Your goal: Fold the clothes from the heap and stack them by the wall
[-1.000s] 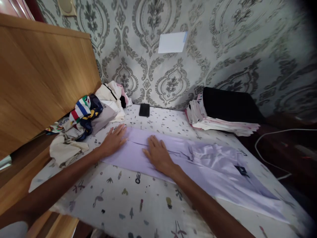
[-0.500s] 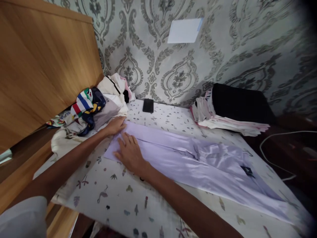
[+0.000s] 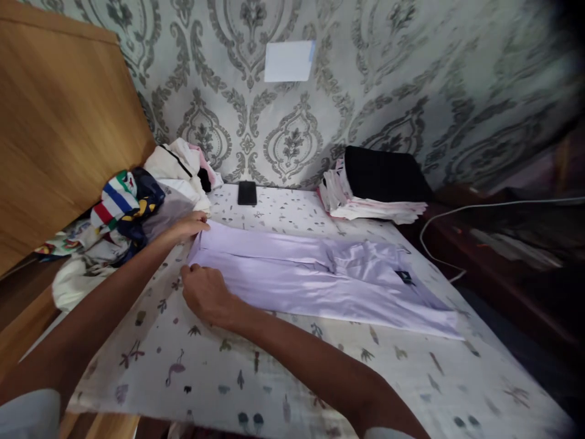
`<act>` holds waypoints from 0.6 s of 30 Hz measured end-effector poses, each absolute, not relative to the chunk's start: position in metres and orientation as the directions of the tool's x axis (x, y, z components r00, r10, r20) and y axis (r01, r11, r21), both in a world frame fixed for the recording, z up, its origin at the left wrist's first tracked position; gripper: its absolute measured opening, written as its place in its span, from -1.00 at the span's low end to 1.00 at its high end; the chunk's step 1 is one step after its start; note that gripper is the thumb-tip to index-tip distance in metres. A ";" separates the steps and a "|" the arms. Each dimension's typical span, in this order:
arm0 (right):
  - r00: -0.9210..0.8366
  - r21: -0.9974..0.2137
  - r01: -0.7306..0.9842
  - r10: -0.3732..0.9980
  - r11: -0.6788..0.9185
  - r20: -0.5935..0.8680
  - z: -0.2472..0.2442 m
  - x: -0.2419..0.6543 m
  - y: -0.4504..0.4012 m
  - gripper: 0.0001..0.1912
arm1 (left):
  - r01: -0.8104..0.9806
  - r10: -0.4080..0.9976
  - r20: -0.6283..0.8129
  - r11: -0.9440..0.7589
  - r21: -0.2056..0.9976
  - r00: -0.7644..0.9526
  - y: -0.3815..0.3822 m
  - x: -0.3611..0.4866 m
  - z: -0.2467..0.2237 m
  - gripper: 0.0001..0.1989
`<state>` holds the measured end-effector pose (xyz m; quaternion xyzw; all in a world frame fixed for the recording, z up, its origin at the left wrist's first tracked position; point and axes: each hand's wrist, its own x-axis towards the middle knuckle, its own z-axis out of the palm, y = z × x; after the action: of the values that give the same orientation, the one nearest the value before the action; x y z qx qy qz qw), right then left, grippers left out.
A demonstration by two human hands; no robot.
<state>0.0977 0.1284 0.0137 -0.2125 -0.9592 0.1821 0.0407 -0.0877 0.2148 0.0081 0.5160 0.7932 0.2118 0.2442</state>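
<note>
A lavender shirt (image 3: 283,268) lies in a long folded strip across the patterned cover, its far end creased and bunched around a small black label (image 3: 404,277). My left hand (image 3: 189,225) has its fingers closed on the far corner of the shirt's left end. At the near corner of that same end, my right hand (image 3: 208,296) is closed with fingers curled over the edge. Between the two hands the edge of the cloth is slightly lifted. The fingertips are partly hidden.
A heap of loose clothes (image 3: 132,201) lies left against a wooden panel (image 3: 68,122). A black phone-like object (image 3: 247,193) rests near the wall. Folded clothes with a black piece (image 3: 386,174) on top stand back right. A white cable (image 3: 423,235) loops beyond the cover's right edge.
My right hand has gone from lying flat on the cloth to gripping its near left corner. My left hand has closed on the far corner. The view has shifted rightward.
</note>
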 end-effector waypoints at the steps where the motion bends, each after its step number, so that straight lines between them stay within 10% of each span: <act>1: -0.884 -0.430 0.420 0.467 0.799 0.004 0.015 0.102 0.131 -0.72 | 0.703 0.922 -0.169 0.376 0.604 -0.348 0.215 -0.085 0.010 -0.86; 9: -0.580 -0.956 0.155 0.806 0.251 0.118 0.014 0.181 0.155 -0.90 | 0.442 0.928 -0.095 0.259 0.859 -0.360 0.240 -0.016 0.052 -0.78; 18: -0.482 -0.924 -0.088 0.828 -0.371 -0.287 -0.012 0.293 0.163 -0.79 | 0.314 0.960 -0.233 0.273 0.909 -0.157 0.274 0.110 0.008 -0.77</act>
<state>0.2935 0.1631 -0.0119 -0.3991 -0.4635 0.7254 0.3156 0.1097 0.2738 0.0084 0.4782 0.6659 0.3674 0.4391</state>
